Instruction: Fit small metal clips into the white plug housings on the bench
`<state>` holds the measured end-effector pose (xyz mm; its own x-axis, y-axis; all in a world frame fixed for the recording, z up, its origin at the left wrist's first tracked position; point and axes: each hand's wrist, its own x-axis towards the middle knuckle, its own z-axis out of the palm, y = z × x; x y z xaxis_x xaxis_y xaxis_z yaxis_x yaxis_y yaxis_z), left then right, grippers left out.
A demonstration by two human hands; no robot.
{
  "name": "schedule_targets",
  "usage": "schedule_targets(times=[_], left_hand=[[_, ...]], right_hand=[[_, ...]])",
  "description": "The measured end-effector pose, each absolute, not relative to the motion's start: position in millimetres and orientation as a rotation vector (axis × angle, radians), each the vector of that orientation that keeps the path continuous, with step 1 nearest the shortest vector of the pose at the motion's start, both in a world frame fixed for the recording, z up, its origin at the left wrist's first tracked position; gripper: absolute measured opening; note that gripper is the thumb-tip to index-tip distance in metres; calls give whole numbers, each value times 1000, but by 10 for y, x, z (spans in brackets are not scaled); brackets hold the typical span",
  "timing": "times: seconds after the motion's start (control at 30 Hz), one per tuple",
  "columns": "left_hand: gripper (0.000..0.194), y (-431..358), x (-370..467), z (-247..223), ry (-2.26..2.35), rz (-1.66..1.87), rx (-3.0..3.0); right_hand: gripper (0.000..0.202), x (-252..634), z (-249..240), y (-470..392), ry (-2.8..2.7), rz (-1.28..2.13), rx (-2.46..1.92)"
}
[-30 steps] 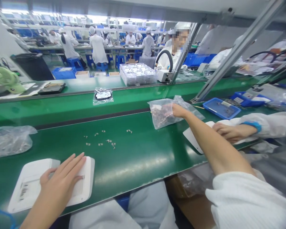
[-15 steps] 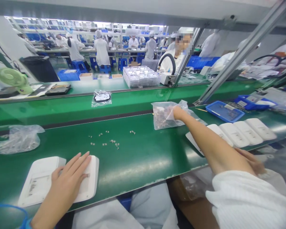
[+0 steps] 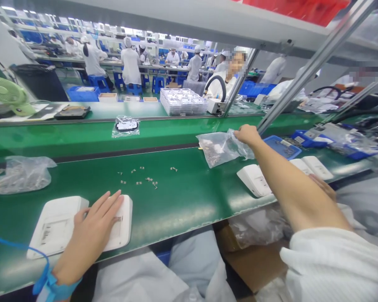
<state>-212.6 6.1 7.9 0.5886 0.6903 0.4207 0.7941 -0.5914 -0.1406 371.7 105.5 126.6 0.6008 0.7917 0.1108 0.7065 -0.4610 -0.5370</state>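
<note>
My left hand (image 3: pixel 97 226) lies flat, fingers stretched, on a white plastic housing (image 3: pixel 124 222). Beside it on the left is another white housing (image 3: pixel 55 218) with a recessed compartment. My right hand (image 3: pixel 247 135) is closed on the gathered edge of a clear plastic bag (image 3: pixel 216 149) holding small parts; the bag rests on the green bench. Several small metal pieces (image 3: pixel 148 179) lie scattered between the hands. Under my right forearm stands a white housing (image 3: pixel 255 179).
A second parts bag (image 3: pixel 22 174) is at the left. At the right are a blue tray (image 3: pixel 282 147), more white housings (image 3: pixel 317 167) and a neighbour's hand (image 3: pixel 324 186). A metal post (image 3: pixel 315 63) slants above. A wrapped part (image 3: pixel 126 126) lies on the ledge.
My right hand has come out of the bag's opening and now pinches its edge, drawn up and right. My left hand stays on the housing. The view has shifted, and fewer housings show at the right.
</note>
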Motion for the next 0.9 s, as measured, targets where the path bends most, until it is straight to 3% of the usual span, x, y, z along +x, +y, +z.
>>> schedule_targets(times=[0.13, 0.23, 0.37, 0.6, 0.77, 0.9], left_hand=[[46, 24, -2083, 121, -1303, -432, -2532], [63, 8, -2059, 179, -1358, -355, -2571], [80, -64, -2044, 271, -1456, -235, -2531], [47, -227, -2006, 284, -1849, -436, -2144], [76, -307, -2053, 151, -2204, -509, -1727], [66, -347, -2086, 81, -2345, -500, -1596]], right_hand=[[26, 3204, 1050, 1055, -1519, 148, -2255], [18, 2730, 586, 1116, -1687, 132, -2191], [25, 2387, 124, 1185, -1776, 84, -2102], [56, 2434, -30, 1195, -1951, 101, -1977], [67, 2340, -246, 1034, -1969, 16, -1981], [76, 2360, -411, 986, -1914, -201, -1900]])
